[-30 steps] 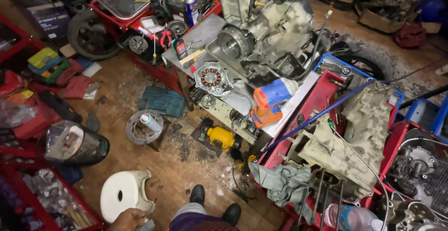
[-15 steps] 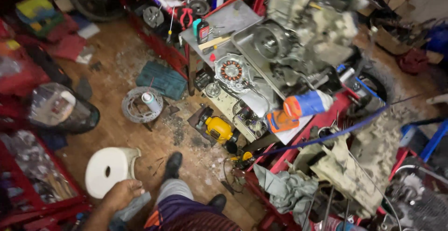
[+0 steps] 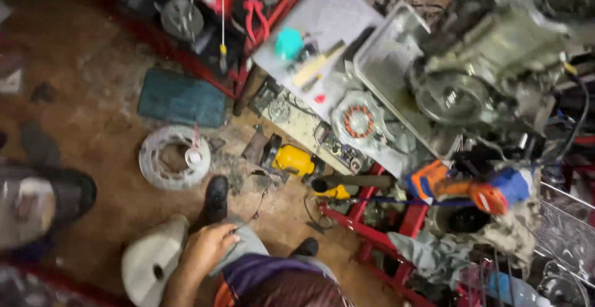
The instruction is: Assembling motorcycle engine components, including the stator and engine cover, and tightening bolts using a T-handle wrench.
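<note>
White plastic stool (image 3: 152,260) stands on the dirt floor (image 3: 105,96) at the lower left of the head view, seen from above, with a small dark hole in its seat. The person's left hand (image 3: 207,245) rests just beside the stool's right edge, on the knee of grey trousers (image 3: 248,245); the fingers are curled loosely, and they grip nothing that can be made out. The right hand is out of view. A black shoe (image 3: 217,198) is planted just above the hand, near a round grey metal disc (image 3: 173,157) lying flat on the floor. Above the disc lies a teal mat (image 3: 181,99). To the right of the shoe sits a yellow power tool (image 3: 294,159) among scattered dark parts. Further right, a red metal frame (image 3: 372,232) carries a grey engine block (image 3: 496,53), a flat metal tray (image 3: 390,53) and an orange and blue tool (image 3: 471,186). Grey rags (image 3: 434,254) hang from the frame's lower part. The picture is blurred throughout.
</note>
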